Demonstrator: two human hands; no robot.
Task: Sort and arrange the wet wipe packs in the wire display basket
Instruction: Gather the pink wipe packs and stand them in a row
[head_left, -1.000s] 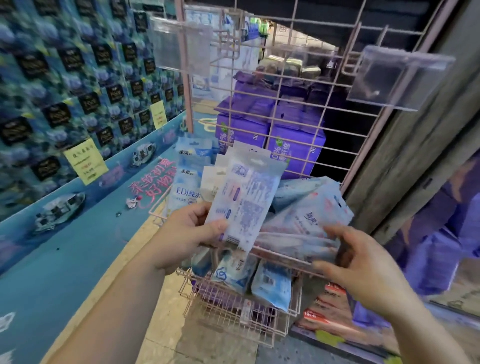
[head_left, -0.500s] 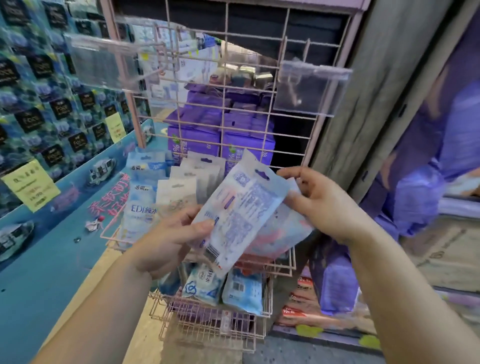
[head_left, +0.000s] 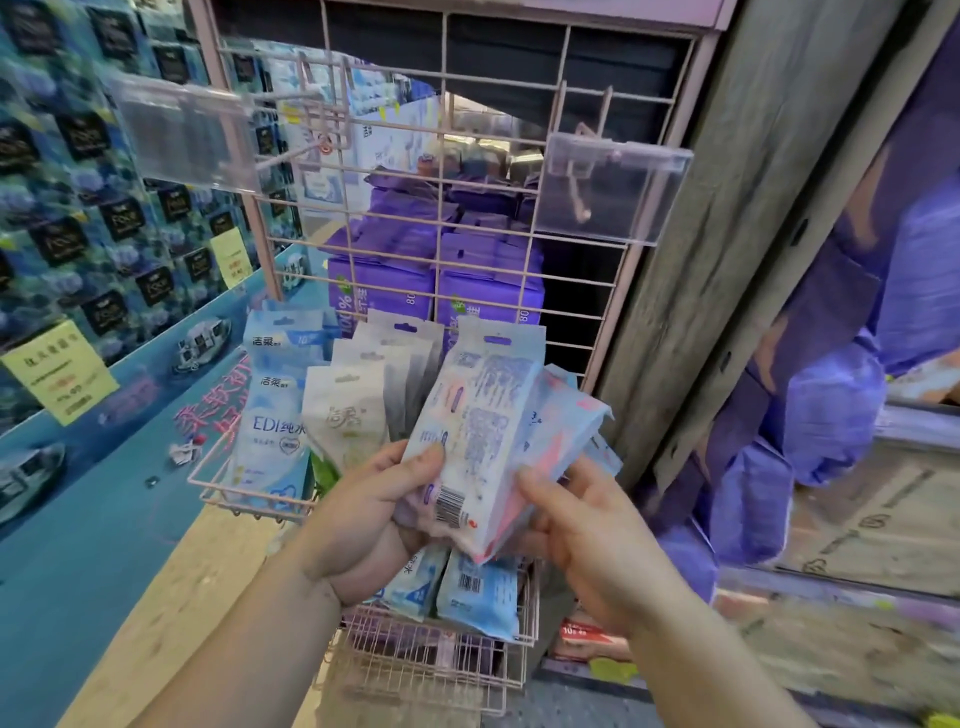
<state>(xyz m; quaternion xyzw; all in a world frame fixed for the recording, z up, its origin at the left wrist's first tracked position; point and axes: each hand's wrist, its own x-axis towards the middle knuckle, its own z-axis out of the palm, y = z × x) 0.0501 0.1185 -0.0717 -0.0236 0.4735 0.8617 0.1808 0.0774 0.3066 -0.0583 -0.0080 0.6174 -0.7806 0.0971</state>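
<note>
My left hand (head_left: 363, 512) grips the lower end of a small stack of wet wipe packs (head_left: 480, 436), the front one showing its printed back and barcode. My right hand (head_left: 582, 530) holds the same stack from the right side, fingers on the pink and blue packs behind. The stack stands tilted above the pink wire basket (head_left: 208, 480). In that basket stand upright blue packs (head_left: 275, 415) at the left and white packs (head_left: 348, 415) beside them. A lower wire basket (head_left: 431, 660) holds light blue packs (head_left: 478, 592).
The pink wire grid panel (head_left: 447, 171) rises behind the baskets, with two clear plastic label holders (head_left: 608, 192) on hooks. Purple boxes (head_left: 431, 270) show through the grid. A blue display counter (head_left: 78, 519) lies left, a grey wooden post (head_left: 727, 234) right.
My right hand has come down from the stack's top right corner to its lower right side. The stack now stands more upright and closer to me.
</note>
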